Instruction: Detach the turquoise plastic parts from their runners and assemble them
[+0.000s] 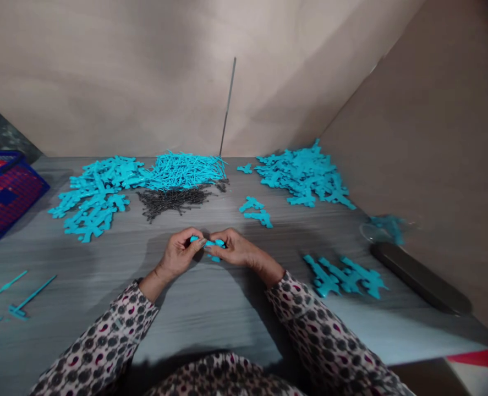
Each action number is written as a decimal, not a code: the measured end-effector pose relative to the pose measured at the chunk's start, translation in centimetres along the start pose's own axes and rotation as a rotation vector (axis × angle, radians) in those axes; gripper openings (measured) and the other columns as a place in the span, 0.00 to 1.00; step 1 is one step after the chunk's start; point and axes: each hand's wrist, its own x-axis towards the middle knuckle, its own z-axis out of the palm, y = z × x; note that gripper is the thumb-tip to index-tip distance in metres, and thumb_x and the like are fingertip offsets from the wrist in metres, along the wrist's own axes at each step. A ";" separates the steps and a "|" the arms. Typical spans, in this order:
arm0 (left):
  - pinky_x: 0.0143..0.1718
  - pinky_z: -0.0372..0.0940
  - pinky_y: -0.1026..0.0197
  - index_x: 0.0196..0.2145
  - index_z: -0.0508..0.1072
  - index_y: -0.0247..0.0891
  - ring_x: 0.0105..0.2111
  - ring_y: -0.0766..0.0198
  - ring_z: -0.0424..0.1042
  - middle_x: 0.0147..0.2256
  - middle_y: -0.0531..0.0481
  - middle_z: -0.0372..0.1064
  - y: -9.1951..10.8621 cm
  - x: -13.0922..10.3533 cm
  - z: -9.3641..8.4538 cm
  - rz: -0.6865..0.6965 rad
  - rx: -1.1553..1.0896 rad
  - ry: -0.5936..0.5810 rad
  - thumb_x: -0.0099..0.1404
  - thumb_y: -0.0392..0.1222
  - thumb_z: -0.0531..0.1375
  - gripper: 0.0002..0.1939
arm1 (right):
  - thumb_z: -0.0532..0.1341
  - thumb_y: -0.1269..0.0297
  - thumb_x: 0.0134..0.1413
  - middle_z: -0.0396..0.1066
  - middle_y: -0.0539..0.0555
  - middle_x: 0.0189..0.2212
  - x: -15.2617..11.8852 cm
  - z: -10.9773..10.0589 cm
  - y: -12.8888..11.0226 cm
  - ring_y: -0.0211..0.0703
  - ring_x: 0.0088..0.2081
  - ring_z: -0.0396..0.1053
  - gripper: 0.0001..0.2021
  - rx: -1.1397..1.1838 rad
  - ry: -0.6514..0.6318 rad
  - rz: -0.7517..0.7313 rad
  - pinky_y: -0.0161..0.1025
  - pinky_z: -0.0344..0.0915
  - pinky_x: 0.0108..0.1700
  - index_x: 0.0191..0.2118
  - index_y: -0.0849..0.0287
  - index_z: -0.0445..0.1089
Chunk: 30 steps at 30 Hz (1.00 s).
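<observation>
Both hands meet over the middle of the grey table. My left hand (180, 253) pinches one end of a turquoise plastic piece (219, 242), and my right hand (235, 248) grips its other end. Fingers cover much of this piece, so its full outline is hidden. Just beyond the hands lie a heap of dark thin pins (171, 202) and a heap of turquoise thin sticks (186, 169). Two loose turquoise pieces (258, 216) rest beyond my right hand. Several longer turquoise pieces (343, 276) lie in a row beside my right forearm.
Heaps of flat turquoise pieces lie at the left (99, 184) and right (303, 173). A blue basket (10, 203) stands far left, near some turquoise rods (37, 291). At right, a dark elongated object (421, 278) lies by the side panel (445, 165). A panel (144, 82) closes the back.
</observation>
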 end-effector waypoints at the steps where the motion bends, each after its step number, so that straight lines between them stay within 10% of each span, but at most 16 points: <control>1: 0.24 0.53 0.67 0.28 0.69 0.35 0.21 0.69 0.58 0.19 0.57 0.59 0.1 -0.1 0.0 -0.005 -0.001 -0.006 0.60 0.52 0.60 0.15 | 0.60 0.48 0.53 0.55 0.44 0.17 0.0 0.1 -0.1 0.31 0.21 0.51 0.21 -0.005 0.006 -0.006 0.30 0.49 0.24 0.22 0.60 0.60; 18: 0.23 0.45 0.64 0.15 0.52 0.39 0.21 0.71 0.46 0.18 0.57 0.42 0.8 0.2 -0.1 -0.071 0.119 0.059 0.59 0.57 0.54 0.25 | 0.63 0.46 0.48 0.51 0.42 0.12 0.7 3.8 0.8 0.29 0.16 0.46 0.22 0.409 0.080 0.078 0.31 0.44 0.19 0.19 0.60 0.61; 30: 0.18 0.40 0.64 0.14 0.52 0.40 0.16 0.73 0.45 0.14 0.58 0.43 1.2 0.2 0.4 -0.300 -0.110 -0.010 0.54 0.63 0.58 0.28 | 0.65 0.46 0.47 0.54 0.44 0.14 0.3 3.4 -0.4 0.29 0.19 0.49 0.23 0.283 0.104 0.034 0.29 0.48 0.20 0.19 0.60 0.61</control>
